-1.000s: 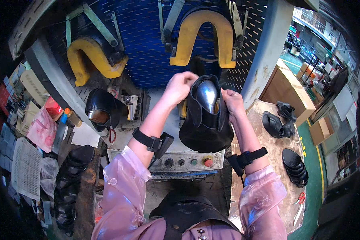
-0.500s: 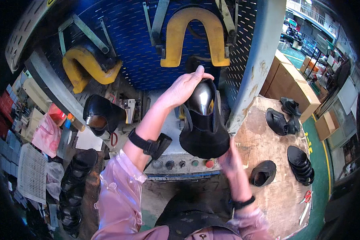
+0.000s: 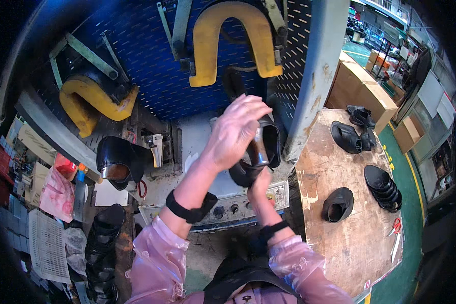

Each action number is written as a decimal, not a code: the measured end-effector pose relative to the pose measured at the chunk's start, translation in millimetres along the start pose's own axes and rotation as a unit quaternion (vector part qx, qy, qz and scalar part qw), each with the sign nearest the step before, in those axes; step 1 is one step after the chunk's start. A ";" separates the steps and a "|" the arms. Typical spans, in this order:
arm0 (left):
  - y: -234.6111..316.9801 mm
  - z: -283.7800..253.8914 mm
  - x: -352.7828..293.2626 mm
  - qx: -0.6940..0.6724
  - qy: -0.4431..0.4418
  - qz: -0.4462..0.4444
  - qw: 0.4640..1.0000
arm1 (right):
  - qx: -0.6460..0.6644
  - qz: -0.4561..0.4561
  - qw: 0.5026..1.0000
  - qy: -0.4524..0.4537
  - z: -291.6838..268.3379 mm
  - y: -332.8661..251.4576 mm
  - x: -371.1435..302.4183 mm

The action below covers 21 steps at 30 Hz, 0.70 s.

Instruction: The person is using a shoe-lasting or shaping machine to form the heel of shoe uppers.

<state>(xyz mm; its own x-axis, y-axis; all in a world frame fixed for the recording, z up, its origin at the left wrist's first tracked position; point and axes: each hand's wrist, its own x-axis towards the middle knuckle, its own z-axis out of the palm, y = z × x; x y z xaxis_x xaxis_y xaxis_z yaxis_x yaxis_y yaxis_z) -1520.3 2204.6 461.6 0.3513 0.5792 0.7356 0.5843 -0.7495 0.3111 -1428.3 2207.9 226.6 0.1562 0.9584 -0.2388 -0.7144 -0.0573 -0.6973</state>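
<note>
A black shoe upper (image 3: 243, 175) sits around a shiny metal last (image 3: 259, 148) at the machine's middle station. Above it, my left hand (image 3: 234, 133) curls its fingers over the last and the upper's far edge, with the palm hiding part of both. From the near side, my right hand (image 3: 261, 185) grips the upper's lower front edge; its fingertips are partly hidden underneath. Over the last hangs a yellow U-shaped pad (image 3: 203, 45) on metal arms, apart from my hands. Another black upper (image 3: 117, 158) covers the left station, below a second yellow pad (image 3: 78, 99).
A control panel (image 3: 220, 212) with knobs runs along the machine's front. On the wooden table (image 3: 319, 263) at right lie several black uppers (image 3: 338, 204) and red-handled scissors (image 3: 396, 226). A column of stacked black uppers (image 3: 102, 253) stands at left. A grey post (image 3: 316, 76) rises right of my hands.
The upper has tipped and turned, so its broad front no longer faces me. My left hand has come over the last's top; my right has moved left and inward. The view has shifted slightly.
</note>
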 end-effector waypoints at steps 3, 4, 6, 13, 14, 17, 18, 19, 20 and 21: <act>7.5 -0.2 -1.8 -0.015 0.017 -0.005 1.000 | -0.265 -0.168 0.949 -0.019 -6.9 19.0 62.6; 8.5 11.0 0.7 -0.047 0.016 -0.004 0.999 | -0.405 -0.293 0.861 -0.094 -36.4 23.0 95.9; 6.6 5.4 -9.3 -0.077 0.016 -0.021 0.997 | -0.407 -0.282 0.863 -0.102 -36.7 36.7 99.8; -10.3 86.0 -153.8 -0.386 0.221 -0.404 0.799 | -0.423 -0.281 0.855 -0.105 -176.2 30.8 52.6; -18.4 113.4 -154.5 -0.412 0.228 -0.478 0.741 | -0.430 -0.283 0.851 -0.100 -182.1 27.7 54.3; -55.9 142.1 -155.6 -0.474 0.254 -0.506 0.674 | -0.442 -0.285 0.845 -0.097 -203.1 20.1 50.9; -65.8 152.4 -154.8 -0.517 0.270 -0.466 0.665 | -0.450 -0.286 0.841 -0.091 -209.9 17.6 52.4; -73.0 158.7 -154.8 -0.522 0.270 -0.475 0.655 | -0.455 -0.289 0.838 -0.090 -217.0 13.9 54.7; -85.7 169.2 -160.7 -0.525 0.272 -0.472 0.654 | -0.459 -0.290 0.835 -0.090 -223.8 11.0 56.4; -108.5 177.5 -182.2 -0.577 0.256 -0.441 0.638 | -0.455 -0.286 0.837 -0.098 -227.7 18.8 53.1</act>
<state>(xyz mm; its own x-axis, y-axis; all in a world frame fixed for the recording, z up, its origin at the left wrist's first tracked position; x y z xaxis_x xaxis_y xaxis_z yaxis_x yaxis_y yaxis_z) -1517.9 2237.2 187.0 -0.2002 0.9795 -0.0244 -0.6415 -0.1122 0.7589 -1278.1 2194.1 47.0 0.1167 0.9242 0.3637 0.2693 0.3230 -0.9073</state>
